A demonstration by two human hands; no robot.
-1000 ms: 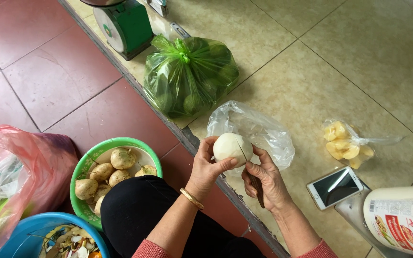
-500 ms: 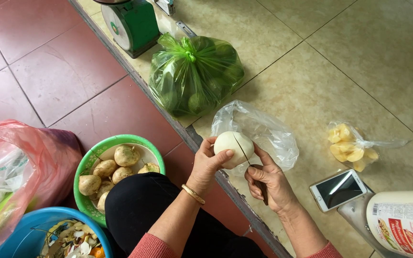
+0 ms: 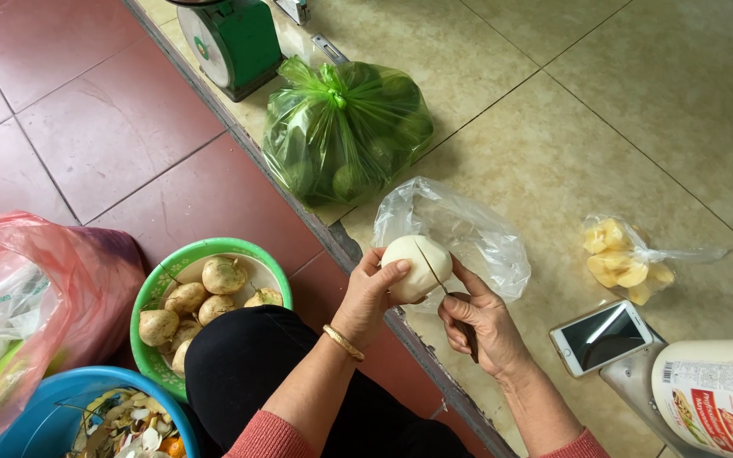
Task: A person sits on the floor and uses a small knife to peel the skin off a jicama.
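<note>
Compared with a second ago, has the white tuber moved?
No. The white tuber still sits in the left hand, knife on it, against the clear bag's near edge.

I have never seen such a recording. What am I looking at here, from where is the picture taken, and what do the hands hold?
There is no machine: a person wears a camera on the head, looking down at their own two hands. The left hand holds a peeled white round vegetable. The right hand holds a knife whose thin blade lies against it. On the tiled floor lie a clear plastic bag, a tied green bag of fruit, a small bag of yellow pieces, a phone and a green scale. A green bowl holds unpeeled ones.
</note>
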